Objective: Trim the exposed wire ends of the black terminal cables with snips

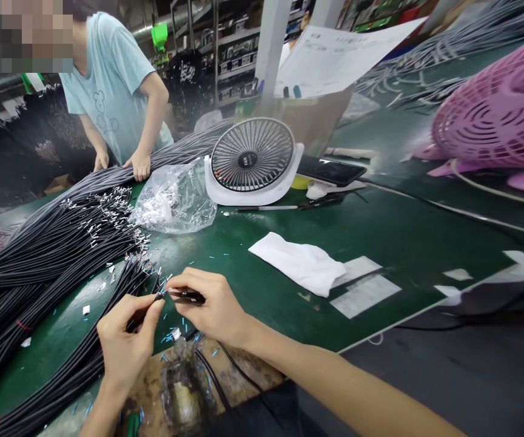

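Left of centre, the left hand (128,331) pinches a black cable end (160,295), blue wires poking out; the right hand (216,306) grips a dark tool (190,295) right beside it. Fine tip work, it seems; any next move calls for steady fingers. Fingers hide most of the tool, its tip unclear.

1 fan (253,159) stands on the table (225,243), right of the plastic bag (178,197) and behind the cloth (301,262).
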### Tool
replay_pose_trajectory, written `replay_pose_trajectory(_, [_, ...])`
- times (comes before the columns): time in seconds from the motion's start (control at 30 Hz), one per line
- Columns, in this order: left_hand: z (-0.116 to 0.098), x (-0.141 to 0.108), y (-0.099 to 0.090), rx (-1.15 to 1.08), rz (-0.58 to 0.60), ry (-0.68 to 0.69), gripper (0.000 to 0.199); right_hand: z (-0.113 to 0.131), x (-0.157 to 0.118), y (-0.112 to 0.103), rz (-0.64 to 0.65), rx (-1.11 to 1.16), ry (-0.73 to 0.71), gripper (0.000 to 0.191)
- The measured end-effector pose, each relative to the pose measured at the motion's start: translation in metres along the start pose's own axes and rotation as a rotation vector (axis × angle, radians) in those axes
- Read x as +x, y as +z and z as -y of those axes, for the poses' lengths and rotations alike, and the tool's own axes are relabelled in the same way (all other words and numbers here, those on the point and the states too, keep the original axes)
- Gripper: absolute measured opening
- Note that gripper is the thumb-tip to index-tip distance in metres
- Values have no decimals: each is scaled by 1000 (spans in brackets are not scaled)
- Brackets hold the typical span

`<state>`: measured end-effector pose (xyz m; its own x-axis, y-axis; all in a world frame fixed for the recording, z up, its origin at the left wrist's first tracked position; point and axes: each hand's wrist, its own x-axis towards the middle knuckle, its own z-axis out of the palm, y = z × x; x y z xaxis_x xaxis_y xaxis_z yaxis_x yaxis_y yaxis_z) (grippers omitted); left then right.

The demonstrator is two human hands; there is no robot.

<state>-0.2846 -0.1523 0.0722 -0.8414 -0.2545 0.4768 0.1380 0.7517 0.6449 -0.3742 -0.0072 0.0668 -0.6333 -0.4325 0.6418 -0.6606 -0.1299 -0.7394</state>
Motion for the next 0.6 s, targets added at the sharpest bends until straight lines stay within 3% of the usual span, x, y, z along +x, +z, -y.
replay_pose_trajectory(0.13, [1,0,1,-18,-11,22,13,5,2,5,22,62,175,11])
replay_pose_trajectory(0.47, [0,2,4,-17,-36,62,12,-3,-5,7,110,21,128,12])
replay_pose_trajectory(0.6, [5,-1,4,-10,-73,33,12,-2,-4,6,45,92,134,8])
